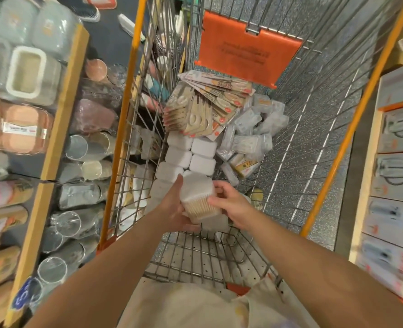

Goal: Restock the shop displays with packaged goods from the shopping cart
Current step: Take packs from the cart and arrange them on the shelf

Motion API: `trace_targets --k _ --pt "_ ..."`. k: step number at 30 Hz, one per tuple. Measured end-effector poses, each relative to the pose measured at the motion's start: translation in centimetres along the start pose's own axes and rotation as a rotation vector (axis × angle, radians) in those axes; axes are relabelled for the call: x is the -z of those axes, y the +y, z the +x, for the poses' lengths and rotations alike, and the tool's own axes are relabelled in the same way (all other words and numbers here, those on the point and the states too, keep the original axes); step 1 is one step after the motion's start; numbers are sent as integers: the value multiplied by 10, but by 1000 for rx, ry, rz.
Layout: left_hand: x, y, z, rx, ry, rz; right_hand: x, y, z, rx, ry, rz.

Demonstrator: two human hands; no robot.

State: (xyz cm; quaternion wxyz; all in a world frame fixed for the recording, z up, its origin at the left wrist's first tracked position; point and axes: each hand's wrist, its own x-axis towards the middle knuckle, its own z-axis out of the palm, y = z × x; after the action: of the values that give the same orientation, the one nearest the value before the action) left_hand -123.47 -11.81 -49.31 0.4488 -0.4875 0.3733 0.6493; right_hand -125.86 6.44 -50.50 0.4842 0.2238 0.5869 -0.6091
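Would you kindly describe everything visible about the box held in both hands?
The box is a small clear plastic container with a frosted white lid, packed with pale wooden-looking sticks. It is tilted, lid end away from the person, above the cart. The left hand cups it from below; the right hand grips its right side.

Both arms outstretched, left grip (174, 209) and right grip (231, 204) curled inward.

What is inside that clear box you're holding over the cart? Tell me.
The clear box holds a tight bundle of thin wooden sticks with white tips, likely cotton swabs. The left hand and right hand cover its sides, so any label is hidden.
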Motion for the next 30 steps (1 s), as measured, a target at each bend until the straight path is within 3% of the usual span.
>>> trace_targets --k 2,5,8,11,15,19,25,30 --pt "-3 -1 -4 -34 -33 -72 -6 -3 -5 26 6 158" --pt "-9 -8 -1 -332 -72 -39 -11 -9 -6 -125 71 328" --pt "-22 -10 -7 -580 46 56 -9 -16 -4 -290 79 379" --pt "-23 -15 -7 -743 91 176 -10 -16 -4 -220 132 502" --pt "-14 -8 -9 -601 39 -41 1 -5 -8 -100 154 575" --pt "-4 6 0 -333 0 82 1 5 -2 -122 84 380" --pt "9 5 3 -207 -114 303 -8 14 11 -189 178 297" --pt "48 5 17 -279 211 0 7 16 40 -138 438 195"
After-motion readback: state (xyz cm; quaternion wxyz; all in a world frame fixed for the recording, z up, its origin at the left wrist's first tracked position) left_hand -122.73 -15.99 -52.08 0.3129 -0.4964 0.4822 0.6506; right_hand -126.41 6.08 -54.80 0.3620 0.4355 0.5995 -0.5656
